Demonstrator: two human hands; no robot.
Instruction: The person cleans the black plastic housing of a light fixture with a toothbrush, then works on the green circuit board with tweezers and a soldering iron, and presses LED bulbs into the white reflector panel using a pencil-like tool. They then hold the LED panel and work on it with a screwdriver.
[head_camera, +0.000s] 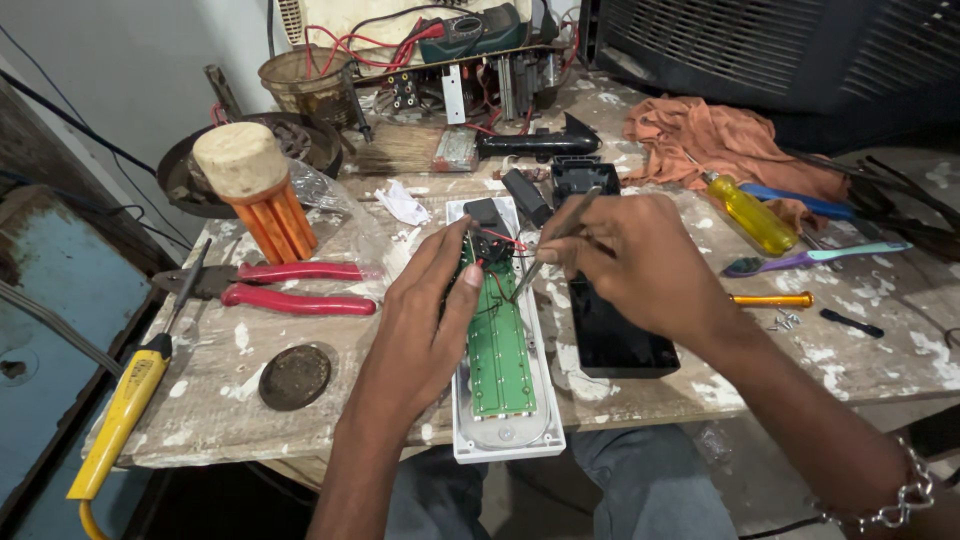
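A long white plastic casing (503, 440) lies on the workbench with a green circuit board (498, 350) inside it. My left hand (425, 320) rests on the casing's left side, thumb pressing the board's top end near a black component with red wires (490, 240). My right hand (630, 260) pinches metal tweezers (555, 240), their tip touching the board just right of my left thumb. A black cover panel (610, 340) lies beside the casing under my right wrist.
Red-handled pliers (290, 285) and a yellow soldering iron (125, 410) lie at left. An orange-legged cylinder (255, 190) stands behind them. A yellow-handled screwdriver (750, 215), an orange rag (720, 140), a purple toothbrush (810, 258) and small screws (785, 320) lie at right.
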